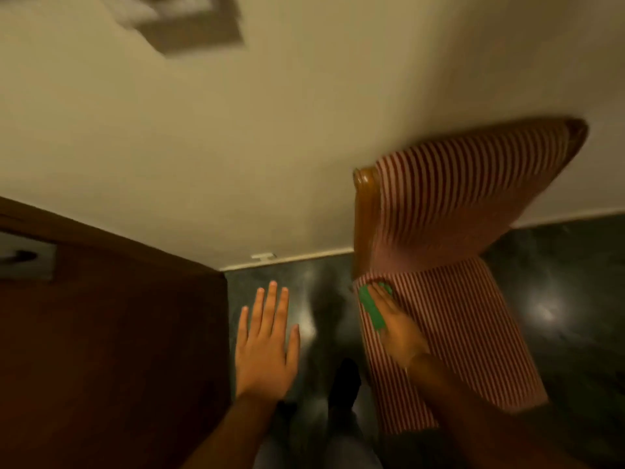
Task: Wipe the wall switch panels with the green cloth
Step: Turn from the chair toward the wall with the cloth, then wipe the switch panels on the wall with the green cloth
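Observation:
A wall switch panel (189,22) shows blurred at the top left of the cream wall. The green cloth (372,311) lies on the left front corner of a striped chair seat. My right hand (397,328) rests flat on the cloth, fingers over it; whether it grips the cloth is unclear. My left hand (265,343) hangs open over the dark floor, fingers spread, holding nothing, to the left of the chair.
A red-and-white striped chair (456,231) with a wooden frame stands against the wall at right. A brown wooden door (111,333) with a metal handle plate fills the lower left. Dark glossy floor (558,299) lies between them.

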Available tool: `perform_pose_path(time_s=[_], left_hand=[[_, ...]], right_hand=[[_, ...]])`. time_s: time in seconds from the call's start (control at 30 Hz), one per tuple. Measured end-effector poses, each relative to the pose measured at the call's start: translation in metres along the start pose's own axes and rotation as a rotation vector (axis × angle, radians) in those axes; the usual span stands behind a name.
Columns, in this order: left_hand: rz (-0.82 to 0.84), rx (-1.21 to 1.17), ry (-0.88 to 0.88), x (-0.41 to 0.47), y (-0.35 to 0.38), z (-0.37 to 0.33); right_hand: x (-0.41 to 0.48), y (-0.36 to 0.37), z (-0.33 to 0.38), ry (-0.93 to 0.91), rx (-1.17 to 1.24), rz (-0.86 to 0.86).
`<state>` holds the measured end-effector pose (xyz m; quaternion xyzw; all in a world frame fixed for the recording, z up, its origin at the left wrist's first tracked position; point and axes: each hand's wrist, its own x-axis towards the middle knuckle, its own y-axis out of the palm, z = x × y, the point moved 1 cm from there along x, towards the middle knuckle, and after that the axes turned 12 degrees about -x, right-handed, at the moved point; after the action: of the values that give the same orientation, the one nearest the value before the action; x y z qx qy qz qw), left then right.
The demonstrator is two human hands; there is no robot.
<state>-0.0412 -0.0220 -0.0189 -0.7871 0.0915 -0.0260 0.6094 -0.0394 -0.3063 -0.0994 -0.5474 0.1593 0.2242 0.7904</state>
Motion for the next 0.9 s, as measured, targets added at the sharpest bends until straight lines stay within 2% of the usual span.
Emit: perform_pose_path(time_s=[0.1, 0.27, 0.37, 0.47, 0.53, 0.73, 0.9], left_hand=[[-0.118, -0.003, -0.071, 0.016, -0.065, 0.008], [-0.464, -0.01, -0.127, 0.07, -0.209, 0.047], [-0.65, -0.003, -0.096, 0.101, -0.288, 0.057], [-0.799, -0.04, -0.038, 0.122, -0.346, 0.061], [-0.863, -0.046, -0.012, 0.129, -0.369, 0.063], [-0.99, -0.046, 0.035, 0.144, -0.409, 0.084], [-1.017, -0.082, 0.054, 0.163, -0.42, 0.101]], right_hand=[[-0.011, -0.047, 0.048, -0.07, 0.054, -0.169], [-0.008, -0.143, 0.155, -0.332, 0.131, -0.544], [-0.004, -0.212, 0.231, -0.493, 0.127, -0.808], [-0.004, -0.28, 0.298, -0.654, 0.129, -0.984], [-0.006, -0.313, 0.33, -0.712, 0.126, -1.104], [-0.006, -0.364, 0.387, -0.801, 0.088, -1.309], [0.011, -0.379, 0.404, -0.755, 0.036, -1.408]])
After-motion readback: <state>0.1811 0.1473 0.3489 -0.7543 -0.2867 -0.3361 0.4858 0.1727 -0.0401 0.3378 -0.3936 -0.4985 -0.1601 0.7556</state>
